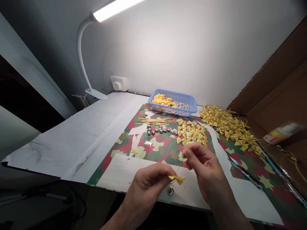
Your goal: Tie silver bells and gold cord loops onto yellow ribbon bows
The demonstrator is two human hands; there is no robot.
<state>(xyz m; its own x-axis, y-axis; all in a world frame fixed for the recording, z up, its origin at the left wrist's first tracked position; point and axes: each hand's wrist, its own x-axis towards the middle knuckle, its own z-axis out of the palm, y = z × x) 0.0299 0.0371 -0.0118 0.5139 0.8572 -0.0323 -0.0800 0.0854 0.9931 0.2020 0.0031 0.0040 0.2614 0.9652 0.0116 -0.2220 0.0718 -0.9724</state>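
"So, broadest thing first?"

"White table (pixel 72 127), stretching left of a camouflage mat (pixel 155 156). Blue basket (pixel 168 110) at the mat's far edge."

"Fingers?"

"Left hand (pixel 146 184): thumb and forefinger pinched on a yellow bow (pixel 179 180), held near the mat's front edge. Right hand (pixel 206 166): fingertips together on a thin cord, up and right of the bow; gap between both hands."

"Writing?"

"Bottle (pixel 278 134), far right: red-and-yellow label, unreadable."

"Smallest?"

"Silver bell (pixel 170 191), just below the bow; cord (pixel 179 166) thin."
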